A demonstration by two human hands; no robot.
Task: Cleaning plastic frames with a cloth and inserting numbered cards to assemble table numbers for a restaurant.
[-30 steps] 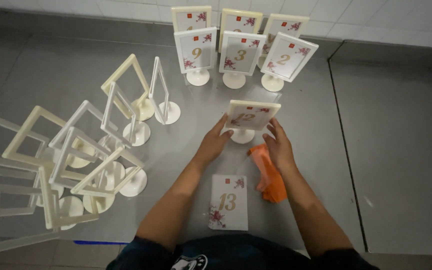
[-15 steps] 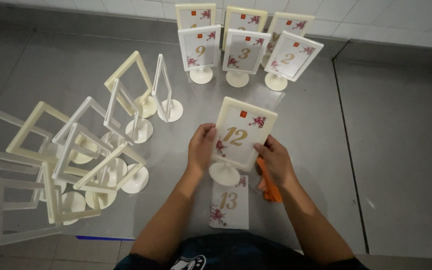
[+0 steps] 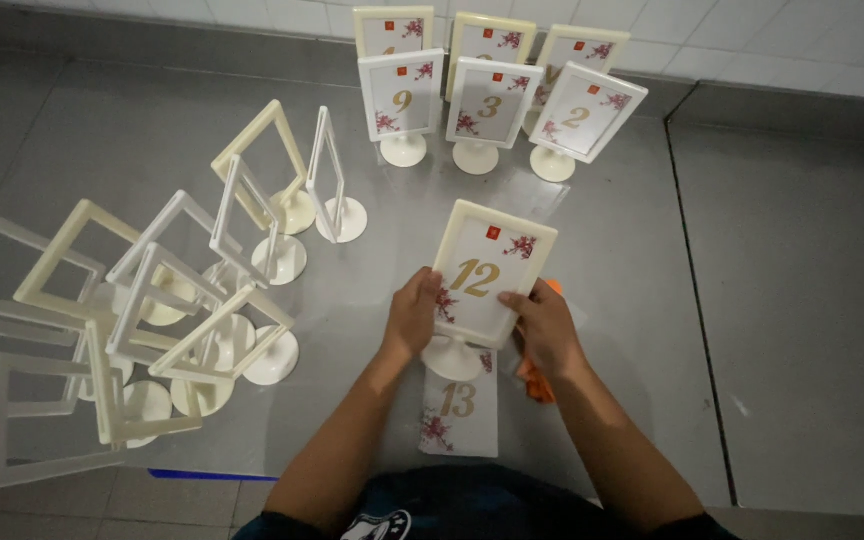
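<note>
Both hands [image 3: 482, 325] gripping framed card stand [image 3: 487, 275] — loose card [image 3: 460, 412] beneath, table [image 3: 612, 240]

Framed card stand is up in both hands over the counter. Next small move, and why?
Probably set the filled stand, gripped by the left hand and right hand, beside the finished stands at the back. Its card looks seated, a loose card waits below, and empty frames stand left.

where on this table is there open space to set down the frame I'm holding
Bare steel lies right of the held frame, up to the table seam, and between it and the filled stands. The left side is crowded with empty frames.
</note>
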